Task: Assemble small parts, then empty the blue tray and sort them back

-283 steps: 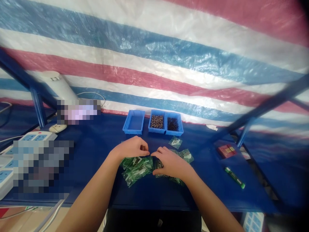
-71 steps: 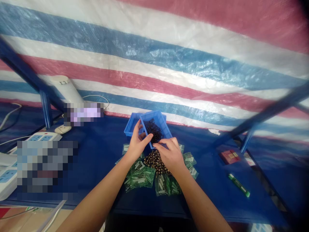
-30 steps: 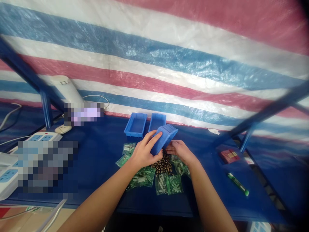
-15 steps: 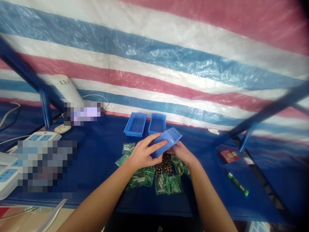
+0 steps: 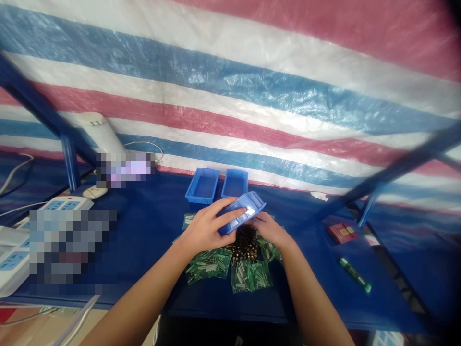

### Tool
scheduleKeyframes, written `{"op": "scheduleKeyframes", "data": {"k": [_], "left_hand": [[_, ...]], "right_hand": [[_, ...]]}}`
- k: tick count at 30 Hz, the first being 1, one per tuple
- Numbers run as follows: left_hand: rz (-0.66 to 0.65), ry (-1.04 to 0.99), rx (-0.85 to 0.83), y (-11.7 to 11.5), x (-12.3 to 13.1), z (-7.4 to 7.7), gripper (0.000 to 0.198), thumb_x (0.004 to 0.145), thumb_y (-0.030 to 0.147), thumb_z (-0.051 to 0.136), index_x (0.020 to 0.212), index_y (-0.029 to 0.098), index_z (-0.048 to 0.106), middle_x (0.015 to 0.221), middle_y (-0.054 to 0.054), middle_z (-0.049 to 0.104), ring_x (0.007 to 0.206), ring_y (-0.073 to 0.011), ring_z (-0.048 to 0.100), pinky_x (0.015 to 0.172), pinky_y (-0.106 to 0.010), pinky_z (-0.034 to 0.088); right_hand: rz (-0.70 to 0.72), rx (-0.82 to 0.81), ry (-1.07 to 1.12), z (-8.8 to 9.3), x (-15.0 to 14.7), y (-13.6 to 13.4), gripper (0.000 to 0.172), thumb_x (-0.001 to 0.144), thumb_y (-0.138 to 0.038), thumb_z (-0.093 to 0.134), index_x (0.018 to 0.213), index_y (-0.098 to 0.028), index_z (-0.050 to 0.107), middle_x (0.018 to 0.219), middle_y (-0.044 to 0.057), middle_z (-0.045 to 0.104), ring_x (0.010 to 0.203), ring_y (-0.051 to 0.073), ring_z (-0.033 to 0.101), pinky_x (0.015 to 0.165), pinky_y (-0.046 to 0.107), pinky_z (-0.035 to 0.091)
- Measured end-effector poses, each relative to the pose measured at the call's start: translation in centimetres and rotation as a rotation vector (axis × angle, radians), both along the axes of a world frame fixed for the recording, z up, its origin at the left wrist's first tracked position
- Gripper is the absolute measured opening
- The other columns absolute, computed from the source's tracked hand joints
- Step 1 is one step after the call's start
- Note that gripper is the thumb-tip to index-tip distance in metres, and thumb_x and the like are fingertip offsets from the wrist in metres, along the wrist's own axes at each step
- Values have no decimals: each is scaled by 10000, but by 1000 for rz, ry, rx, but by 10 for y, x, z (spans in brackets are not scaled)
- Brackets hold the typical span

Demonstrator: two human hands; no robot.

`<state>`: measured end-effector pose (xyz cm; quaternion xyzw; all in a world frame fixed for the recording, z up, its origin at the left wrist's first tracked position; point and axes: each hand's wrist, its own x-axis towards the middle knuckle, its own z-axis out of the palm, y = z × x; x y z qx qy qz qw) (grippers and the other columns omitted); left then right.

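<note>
Both hands hold a small blue plastic bin (image 5: 245, 209) turned upside down above the blue table (image 5: 144, 250). My left hand (image 5: 205, 228) grips its near side, fingers laid over the bottom. My right hand (image 5: 268, 229) holds its right underside, fingers partly hidden. Under the bin lies a heap of small dark and brassy parts (image 5: 245, 244). Several small green plastic bags (image 5: 211, 262) are spread around and under the heap.
Two more blue bins (image 5: 202, 185) (image 5: 235, 182) stand side by side at the back of the table. A red box (image 5: 340, 232) and a green marker (image 5: 355, 275) lie to the right. White power strips (image 5: 14, 254) sit at the left. Striped tarpaulin (image 5: 252, 96) hangs behind.
The bin, full and upright 2.4 s ago, has been tipped over and its dark parts now lie on the heap. In the last half second it has sunk slightly.
</note>
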<state>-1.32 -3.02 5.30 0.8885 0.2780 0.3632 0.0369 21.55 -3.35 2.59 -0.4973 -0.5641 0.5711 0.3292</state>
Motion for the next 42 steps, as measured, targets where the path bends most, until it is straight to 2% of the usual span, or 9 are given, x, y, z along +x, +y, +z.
{"op": "scheduleKeyframes", "data": {"k": [11, 17, 20, 24, 29, 33, 36, 39, 42], "left_hand": [[62, 3, 101, -16, -38, 1, 575, 754, 222, 652, 1310, 329, 549, 1352, -90, 524, 1136, -295, 606, 858, -415, 586], [-90, -46, 283, -12, -69, -17, 545, 697, 332, 757, 1212, 406, 594, 1335, -66, 525, 1111, -305, 627, 846, -451, 588], [-33, -163, 242, -8, -69, -24, 576, 705, 328, 757, 1237, 436, 566, 1308, -47, 543, 1096, -290, 633, 837, -432, 591], [301, -591, -145, -6, -45, -21, 648, 814, 350, 660, 1412, 267, 426, 1370, -149, 491, 1123, -310, 601, 811, -440, 592], [223, -693, -536, -4, -11, -11, 594, 877, 376, 609, 1426, 236, 431, 1326, -125, 567, 1008, -263, 663, 768, -388, 604], [144, -424, -609, 0, -3, 7, 629, 927, 407, 528, 1498, 257, 312, 1284, -110, 614, 1033, -264, 662, 790, -408, 595], [210, -93, -377, 13, -22, 15, 533, 919, 431, 529, 1423, 274, 454, 1415, -83, 518, 1283, -299, 496, 1052, -507, 423], [392, 61, -202, 31, -56, 1, 500, 883, 463, 562, 1346, 274, 544, 1437, -89, 494, 1313, -333, 449, 1063, -557, 359], [452, 185, -178, 46, -80, -24, 426, 855, 467, 588, 1234, 281, 638, 1393, -91, 540, 1279, -352, 480, 1027, -561, 375]], "right_hand": [[129, 201, -163, 6, -12, -7, 358, 865, -223, 416, 1039, -228, 729, 1053, 36, 727, 1021, 240, 649, 956, 400, 467], [107, 265, -316, 9, -13, -11, 321, 886, -238, 410, 793, -263, 716, 723, 2, 692, 691, 221, 624, 701, 364, 502], [92, 227, -274, 11, -13, -12, 303, 885, -250, 438, 949, -274, 733, 877, 16, 729, 829, 238, 657, 774, 379, 509], [-48, 258, -208, 18, -16, -13, 329, 908, -316, 455, 1138, -274, 686, 1090, 38, 713, 1043, 254, 632, 901, 409, 491], [-158, 228, 98, 29, -30, -14, 469, 860, -466, 566, 1275, -248, 588, 1176, 68, 678, 1013, 253, 649, 836, 368, 540], [-332, 245, 58, 31, -25, -9, 436, 813, -434, 636, 1184, -205, 637, 1099, 84, 707, 965, 264, 658, 829, 369, 536], [-530, 215, 6, 28, 4, 3, 363, 805, -415, 629, 1080, -183, 675, 1041, 89, 723, 929, 268, 664, 824, 375, 523], [-605, 229, -131, 21, 40, 23, 398, 782, -437, 647, 1082, -178, 685, 998, 89, 729, 880, 260, 670, 807, 374, 516], [-618, 158, -349, 9, 63, 44, 466, 742, -446, 683, 1099, -147, 692, 884, 101, 733, 677, 232, 661, 695, 380, 525]]}}
